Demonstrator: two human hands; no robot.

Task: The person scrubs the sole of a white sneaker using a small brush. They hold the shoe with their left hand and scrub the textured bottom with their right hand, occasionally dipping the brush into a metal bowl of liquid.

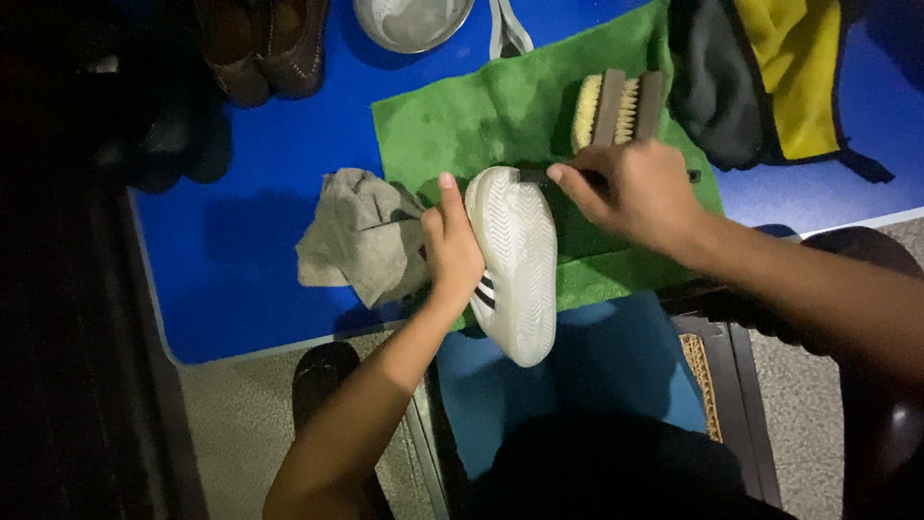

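Left hand (450, 246): grasps shoe (515, 260), sole up, at table's (241, 241) near edge.
Right hand (635, 193): clenched on small brush (534, 176), mostly hidden.
Top edge: bowl (412, 21) cut off.

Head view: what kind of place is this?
Probably a makeshift shoe-cleaning spot at a blue table, home or small shop. The left hand holds a white sneaker sole-up over a green towel; the right hand works a small dark tool on it. A scrub brush, metal bowl and brown shoes lie nearby.

One white rubber-soled sneaker (512, 260), two brown leather shoes (260, 43), one wooden bristle brush (616, 108), one green towel (500, 116), one grey rag (361, 231), one metal bowl (412, 21).
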